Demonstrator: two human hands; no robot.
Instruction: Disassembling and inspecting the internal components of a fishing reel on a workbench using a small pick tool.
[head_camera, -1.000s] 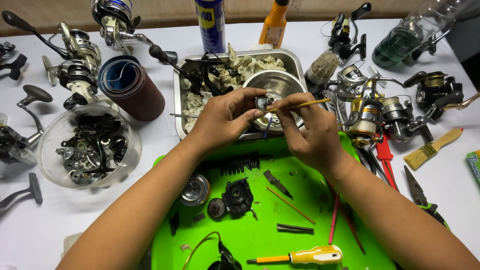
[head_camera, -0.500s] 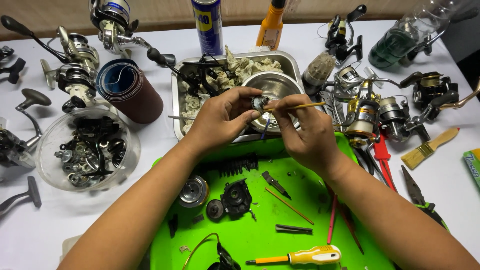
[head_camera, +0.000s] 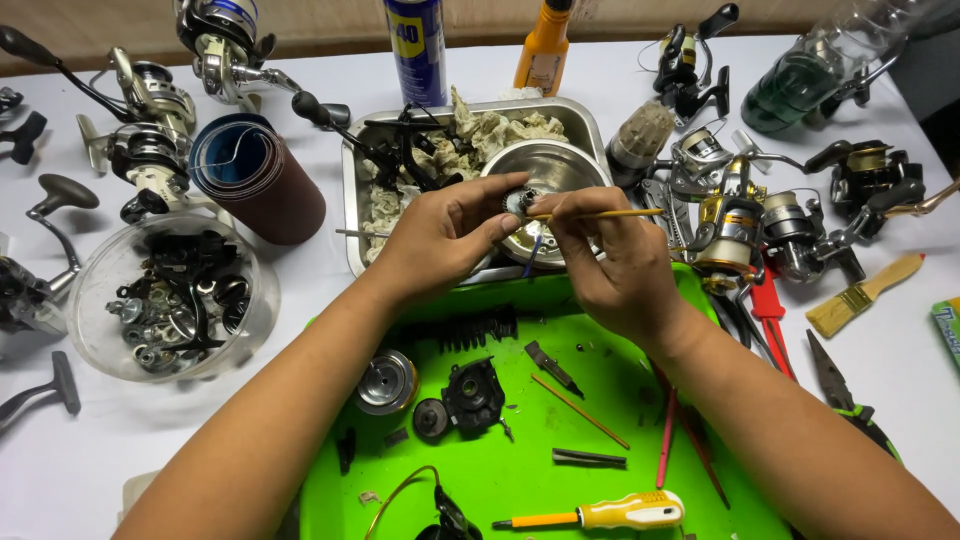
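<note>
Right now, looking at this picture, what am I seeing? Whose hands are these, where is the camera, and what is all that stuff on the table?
There is no machine here: a person works with bare hands, and a camera worn on their head looks down at the table. The left hand pinches a small round toothed part. The right hand holds a thin brush with its tip at that part. Both hover over a round steel bowl that sits in a metal tray with crumpled rags. In front lies a green mat with small dark parts, a spring and a yellow screwdriver. Around it are several fishing reels, a clear bowl of parts, a roll of sandpaper, a spray can and a flat paintbrush.
</note>
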